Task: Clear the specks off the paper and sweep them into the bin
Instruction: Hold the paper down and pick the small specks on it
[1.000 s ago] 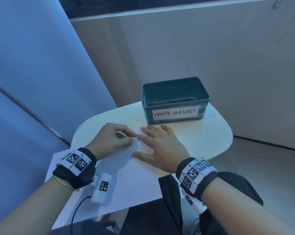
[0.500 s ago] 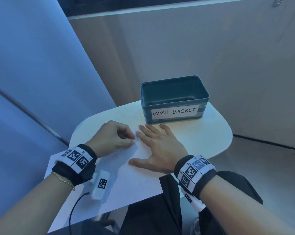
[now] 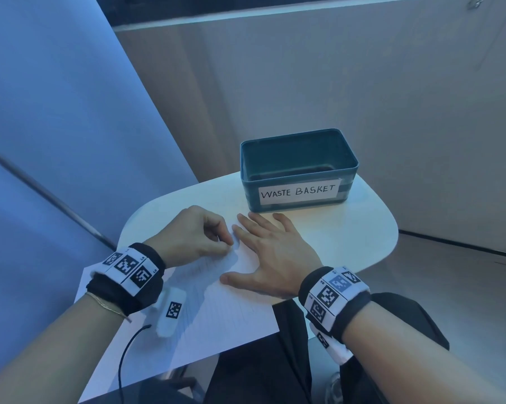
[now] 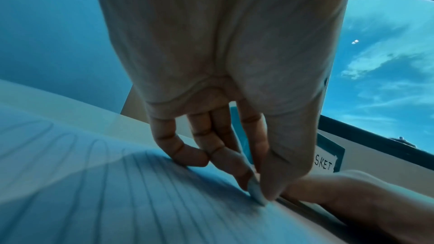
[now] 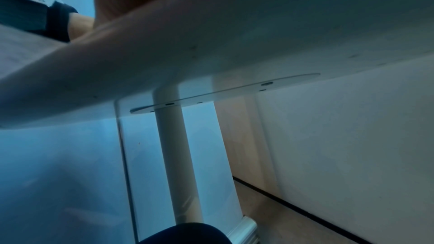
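Note:
A lined white paper (image 3: 216, 316) lies on the small white table and hangs over its near edge. My left hand (image 3: 229, 246) rests on it with fingers curled. In the left wrist view its thumb and a fingertip meet on the paper (image 4: 117, 192), at my left hand (image 4: 260, 194). Nothing shows between them, and no specks can be made out. My right hand (image 3: 254, 252) lies flat on the paper with fingers spread, right beside the left fingertips. The teal bin (image 3: 253, 196), labelled WASTE BASKET, stands just beyond the hands.
The rounded table (image 3: 347, 234) ends close to the right of the bin. Walls and panels stand behind and to the left. My dark-clothed lap (image 3: 275, 360) is below the near edge. The right wrist view shows the table's underside and its pole (image 5: 173, 155).
My left fingers have curled in tighter and drawn slightly back toward me over the paper. The right hand stays flat and has barely shifted.

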